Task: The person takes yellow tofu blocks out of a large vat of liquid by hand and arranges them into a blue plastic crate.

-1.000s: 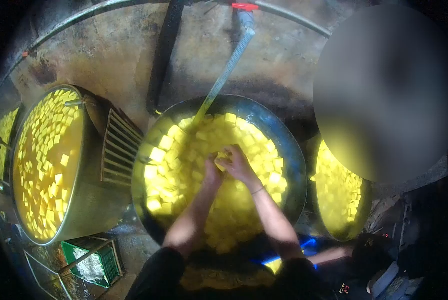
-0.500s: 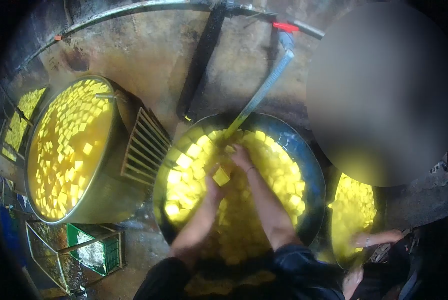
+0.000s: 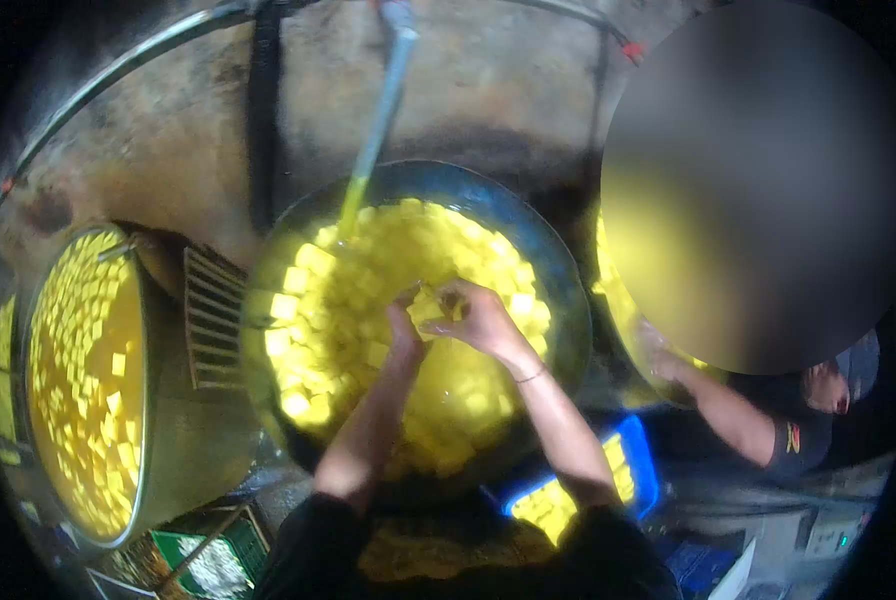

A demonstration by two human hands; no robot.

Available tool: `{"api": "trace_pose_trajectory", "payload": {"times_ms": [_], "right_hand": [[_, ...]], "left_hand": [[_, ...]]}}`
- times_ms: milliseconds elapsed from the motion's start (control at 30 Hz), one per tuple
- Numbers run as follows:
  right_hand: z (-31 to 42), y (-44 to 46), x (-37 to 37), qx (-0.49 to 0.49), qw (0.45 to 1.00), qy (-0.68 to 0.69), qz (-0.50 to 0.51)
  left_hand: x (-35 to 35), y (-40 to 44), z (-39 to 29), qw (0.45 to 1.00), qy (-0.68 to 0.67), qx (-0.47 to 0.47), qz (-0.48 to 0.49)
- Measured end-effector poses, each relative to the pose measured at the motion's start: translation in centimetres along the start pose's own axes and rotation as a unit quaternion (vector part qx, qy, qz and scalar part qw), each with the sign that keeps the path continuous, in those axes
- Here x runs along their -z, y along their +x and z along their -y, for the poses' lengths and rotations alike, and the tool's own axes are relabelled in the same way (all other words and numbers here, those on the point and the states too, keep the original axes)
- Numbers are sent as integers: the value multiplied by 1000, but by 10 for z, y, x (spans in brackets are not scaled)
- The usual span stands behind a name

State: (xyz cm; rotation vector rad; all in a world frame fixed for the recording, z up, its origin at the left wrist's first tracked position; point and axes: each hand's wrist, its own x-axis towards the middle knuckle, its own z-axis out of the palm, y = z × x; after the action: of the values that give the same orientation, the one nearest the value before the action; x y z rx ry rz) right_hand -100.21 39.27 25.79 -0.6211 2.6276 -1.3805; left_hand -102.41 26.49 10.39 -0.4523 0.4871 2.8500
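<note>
A wide dark wok-like pan (image 3: 565, 270) in front of me holds many yellow tofu cubes (image 3: 315, 260) in cloudy yellow liquid. Over its middle, my left hand (image 3: 405, 322) and my right hand (image 3: 480, 318) are close together, fingers curled around yellow tofu (image 3: 427, 306). Fingers partly hide the tofu, so I cannot tell if it is one piece or more. A band circles my right wrist. Behind the hands, a pale hose (image 3: 378, 125) reaches down into the liquid, its lower end yellow.
At left stands a big metal drum (image 3: 183, 420) of tofu in orange-yellow liquid, with a slatted rack (image 3: 213, 320) beside it. A blue crate (image 3: 646, 465) of tofu is lower right, a green crate (image 3: 253, 545) lower left. A co-worker's arm (image 3: 723, 405) reaches into another yellow-filled vessel at right.
My view has swung right, so the pan and drum appear further left and the blue crate shows. My hands, earlier slightly apart and lower in the pan, are now together around tofu.
</note>
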Motion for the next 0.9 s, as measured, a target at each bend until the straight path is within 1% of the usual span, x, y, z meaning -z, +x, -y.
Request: {"api": "trace_pose_trajectory", "payload": {"times_ms": [33,67,100,133,167,200,233,300,333,367,400,433,500,567,600,633,667,700,733,767,800,833,867,900], "right_hand": [[-2,-9,5,67,994,-81,-33],[-2,-19,12,-21,992,-117,-33],[0,-31,21,-36,991,-115,-51],[1,-45,32,-38,995,-84,-32],[-3,-60,42,-44,998,-49,-14],[-18,-73,51,-63,997,-28,39],[-25,-91,65,7,1000,28,0],[-22,-131,92,4,997,63,-43],[-11,-158,109,-18,995,70,-63],[-18,-192,116,-28,982,139,-123],[-22,-225,126,-37,973,152,-171],[-24,-258,135,-45,961,166,-216],[-19,-327,140,-140,885,299,-327],[-23,-389,128,-236,766,403,-441],[-49,-417,119,-304,728,414,-455],[-78,-442,101,-368,685,422,-466],[-89,-451,81,-394,623,420,-529],[-165,-490,52,-378,625,487,-479],[-181,-492,42,-410,623,449,-492],[-195,-490,33,-441,621,410,-502],[-240,-501,18,-438,620,418,-499],[-301,-520,-3,-542,643,300,-450],[-296,-504,-4,-614,655,142,-416],[-298,-493,-10,-686,629,-12,-366]], "left_hand": [[-20,-12,10,1000,16,10,3],[-38,-22,22,999,3,15,34],[-55,-34,32,999,13,35,39],[-71,-45,43,990,110,-25,85],[-81,-46,61,995,46,3,83],[-90,-47,79,996,-18,31,78],[-98,-50,98,995,-7,64,78],[-125,-76,131,960,-36,82,265],[-144,-95,151,976,52,113,180],[-172,-121,167,975,143,137,97],[-197,-149,182,963,194,157,101],[-207,-167,206,952,206,201,104],[-202,-188,264,896,279,307,159],[-200,-215,293,859,373,322,137],[-196,-225,302,844,405,328,129],[-184,-224,304,840,420,307,157],[-172,-220,303,835,433,286,185],[-163,-210,302,834,439,273,193],[-153,-200,301,833,445,259,200],[-146,-186,297,837,446,253,188],[-150,-181,288,835,463,237,177],[-154,-180,279,834,479,221,164],[-151,-177,273,857,441,213,161],[-155,-177,267,857,446,208,156]]}}
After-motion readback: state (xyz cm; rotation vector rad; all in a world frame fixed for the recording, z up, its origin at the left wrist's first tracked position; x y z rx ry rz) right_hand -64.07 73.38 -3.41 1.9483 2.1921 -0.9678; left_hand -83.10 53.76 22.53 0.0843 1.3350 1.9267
